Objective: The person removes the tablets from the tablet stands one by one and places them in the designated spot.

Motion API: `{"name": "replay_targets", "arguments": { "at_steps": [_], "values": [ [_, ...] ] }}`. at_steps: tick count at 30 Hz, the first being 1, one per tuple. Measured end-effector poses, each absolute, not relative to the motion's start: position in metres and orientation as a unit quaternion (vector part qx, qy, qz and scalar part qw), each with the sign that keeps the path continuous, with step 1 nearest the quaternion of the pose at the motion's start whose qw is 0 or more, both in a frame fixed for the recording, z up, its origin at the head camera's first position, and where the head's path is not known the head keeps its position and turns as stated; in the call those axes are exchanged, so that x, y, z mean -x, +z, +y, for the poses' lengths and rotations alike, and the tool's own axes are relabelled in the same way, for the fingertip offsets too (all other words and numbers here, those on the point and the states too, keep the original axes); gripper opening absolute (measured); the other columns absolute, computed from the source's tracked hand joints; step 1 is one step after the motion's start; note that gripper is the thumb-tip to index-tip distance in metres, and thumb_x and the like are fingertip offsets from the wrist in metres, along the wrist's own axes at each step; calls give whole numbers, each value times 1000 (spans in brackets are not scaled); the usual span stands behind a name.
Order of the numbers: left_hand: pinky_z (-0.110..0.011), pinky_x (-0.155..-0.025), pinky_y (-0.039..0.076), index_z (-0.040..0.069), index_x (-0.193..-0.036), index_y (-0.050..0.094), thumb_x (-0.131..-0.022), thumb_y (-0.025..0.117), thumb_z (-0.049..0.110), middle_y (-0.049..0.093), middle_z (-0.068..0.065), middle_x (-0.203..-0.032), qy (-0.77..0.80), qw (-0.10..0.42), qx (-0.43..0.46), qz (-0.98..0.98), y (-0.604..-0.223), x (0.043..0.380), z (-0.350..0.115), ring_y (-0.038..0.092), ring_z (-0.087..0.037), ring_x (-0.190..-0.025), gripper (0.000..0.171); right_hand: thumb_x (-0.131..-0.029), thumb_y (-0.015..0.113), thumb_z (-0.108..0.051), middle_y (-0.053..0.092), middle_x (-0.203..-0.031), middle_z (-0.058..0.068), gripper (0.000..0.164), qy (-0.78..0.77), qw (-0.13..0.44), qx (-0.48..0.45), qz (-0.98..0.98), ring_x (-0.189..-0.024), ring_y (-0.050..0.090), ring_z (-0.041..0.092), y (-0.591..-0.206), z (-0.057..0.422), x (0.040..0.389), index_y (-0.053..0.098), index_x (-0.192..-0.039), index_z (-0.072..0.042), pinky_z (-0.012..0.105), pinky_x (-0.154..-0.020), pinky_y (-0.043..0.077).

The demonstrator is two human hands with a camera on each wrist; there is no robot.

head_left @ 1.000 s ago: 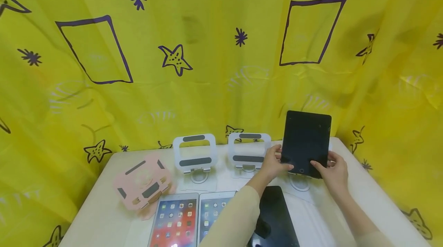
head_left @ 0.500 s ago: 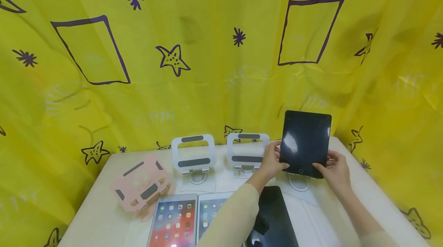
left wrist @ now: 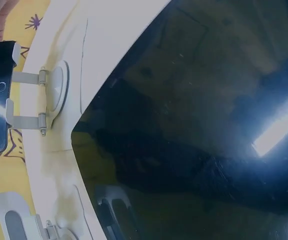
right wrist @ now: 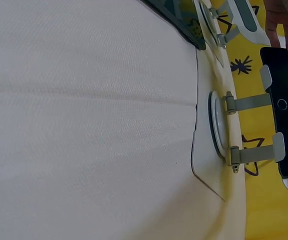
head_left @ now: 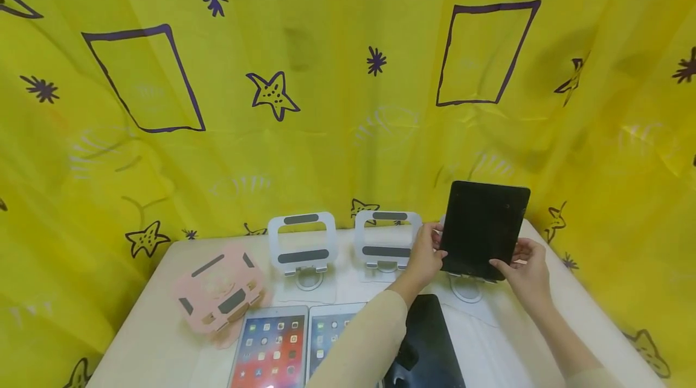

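Observation:
A black tablet stands at the far right of the table, its lower edge in the two front hooks of a tablet stand. My left hand grips the tablet's left side, thumb near the front edge and fingers toward the back. At the lower right side my right hand pinches it, the thumb lying on the screen. The tablet leans slightly to the right. In the right wrist view, both hooks of the stand lie over the edge near the home button. The tablet hides most of the stand's upper frame.
Two white stands and a pink stand are to the left. Nearer lie two lit tablets and a larger dark tablet, partly under my left sleeve. A yellow curtain hangs behind the table.
The tablet's top has shifted right and slightly down, so it leans a bit more to the right. The bright reflection on its screen is gone. Both hands keep their grip.

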State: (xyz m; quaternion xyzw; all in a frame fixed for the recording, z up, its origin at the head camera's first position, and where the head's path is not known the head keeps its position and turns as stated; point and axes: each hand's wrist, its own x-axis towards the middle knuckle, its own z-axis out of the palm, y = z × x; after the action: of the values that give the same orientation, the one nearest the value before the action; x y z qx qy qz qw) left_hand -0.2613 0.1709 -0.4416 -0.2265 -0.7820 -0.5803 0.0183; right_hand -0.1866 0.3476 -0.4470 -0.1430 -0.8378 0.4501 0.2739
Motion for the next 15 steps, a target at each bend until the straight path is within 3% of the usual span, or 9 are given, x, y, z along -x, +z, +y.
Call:
{"name": "replay_targets", "arguments": {
  "at_steps": [7, 15],
  "values": [
    [-14, -78, 44, 9, -118, 46, -82, 65, -9, 46, -1, -94, -564, 29, 266, -781, -430, 256, 164, 45, -6, -83, 45, -76, 74, 4, 42, -99, 6, 63, 436, 294, 120, -842, -78, 41, -1, -436, 350, 179, 32, -123, 4, -1, -65, 39],
    [-11, -71, 47, 5, -117, 46, -82, 65, -9, 50, -6, -97, -566, 48, 292, -770, -419, 251, 152, 49, -8, -83, 42, -76, 73, 6, 39, -98, 1, 61, 438, 305, 109, -839, -79, 40, -1, -420, 341, 171, 31, -121, 3, -2, -69, 38]
  ]
}}
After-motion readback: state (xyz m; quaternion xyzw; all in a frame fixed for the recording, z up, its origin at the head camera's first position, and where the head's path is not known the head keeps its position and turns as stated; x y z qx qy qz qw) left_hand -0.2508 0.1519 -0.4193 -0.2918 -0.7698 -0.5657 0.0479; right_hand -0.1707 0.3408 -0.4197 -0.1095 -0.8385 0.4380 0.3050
